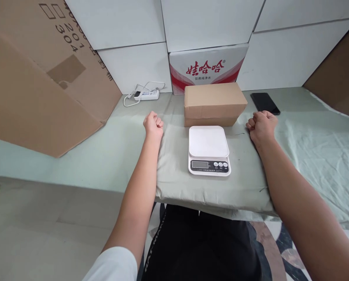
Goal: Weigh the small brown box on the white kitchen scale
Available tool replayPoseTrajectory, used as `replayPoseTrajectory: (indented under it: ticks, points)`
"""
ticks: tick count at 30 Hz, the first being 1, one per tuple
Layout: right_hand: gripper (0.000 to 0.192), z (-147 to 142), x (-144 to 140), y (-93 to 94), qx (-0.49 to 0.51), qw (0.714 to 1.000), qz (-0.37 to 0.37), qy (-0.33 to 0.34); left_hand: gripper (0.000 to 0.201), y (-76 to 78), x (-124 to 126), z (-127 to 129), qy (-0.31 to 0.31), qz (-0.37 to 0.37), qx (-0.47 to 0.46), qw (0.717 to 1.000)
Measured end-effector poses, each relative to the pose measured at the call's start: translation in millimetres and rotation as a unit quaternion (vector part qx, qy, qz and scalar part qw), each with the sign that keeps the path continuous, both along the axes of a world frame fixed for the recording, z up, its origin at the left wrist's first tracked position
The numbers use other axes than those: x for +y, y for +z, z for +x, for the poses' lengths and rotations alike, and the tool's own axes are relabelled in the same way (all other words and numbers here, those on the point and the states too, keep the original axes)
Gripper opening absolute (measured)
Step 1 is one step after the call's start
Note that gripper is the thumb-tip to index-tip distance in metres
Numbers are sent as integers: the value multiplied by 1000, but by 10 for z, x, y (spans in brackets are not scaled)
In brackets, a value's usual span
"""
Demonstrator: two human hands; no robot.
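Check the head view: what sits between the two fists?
In the head view, a white kitchen scale lies between left hand and right hand, cardboard box just behind it.

A black phone (pixel 264 102), a white power strip (pixel 146 95) and a printed carton (pixel 207 67) sit behind.

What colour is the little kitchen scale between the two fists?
White, with a dark button strip; the scale shows best in the head view.

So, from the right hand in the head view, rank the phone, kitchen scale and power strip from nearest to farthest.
From the right hand:
1. Phone, just behind it on the cloth.
2. Kitchen scale, to its left, between the fists.
3. Power strip, far left, by the wall.
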State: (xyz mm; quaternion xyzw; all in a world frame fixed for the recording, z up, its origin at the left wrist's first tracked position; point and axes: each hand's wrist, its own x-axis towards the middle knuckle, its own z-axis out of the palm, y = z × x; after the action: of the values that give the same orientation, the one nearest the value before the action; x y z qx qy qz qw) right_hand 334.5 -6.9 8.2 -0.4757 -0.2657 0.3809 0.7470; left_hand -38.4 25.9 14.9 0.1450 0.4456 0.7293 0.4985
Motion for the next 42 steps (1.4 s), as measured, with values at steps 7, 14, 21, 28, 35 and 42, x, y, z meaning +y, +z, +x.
replayPoseTrajectory:
  ticks: [7, 14, 21, 28, 35, 42]
  points:
    - [63, -19, -25, 9, -5, 1000, -5, 4, 62, -96, -111, 257, -18, 53, 228, 972]
    - [52, 2, -2, -29, -15, 999, -5, 28, 56, -177, -260, 391, -79, 146, 479, 862]
    - [26, 90, 220, -206, -29, 999, 31, 15, 19, -304, -145, 406, -87, 130, 440, 884]
    - [83, 24, 309, -373, -131, 979, 16, 158, 57, -519, 3, 444, -193, 132, 425, 875]
    - [88, -245, 216, -294, -257, 948, 74, 170, 73, -499, 33, 440, -218, 205, 462, 835]
    - [107, -377, -169, -135, -330, 925, 149, 115, 81, -335, -248, 411, -127, 294, 467, 824]
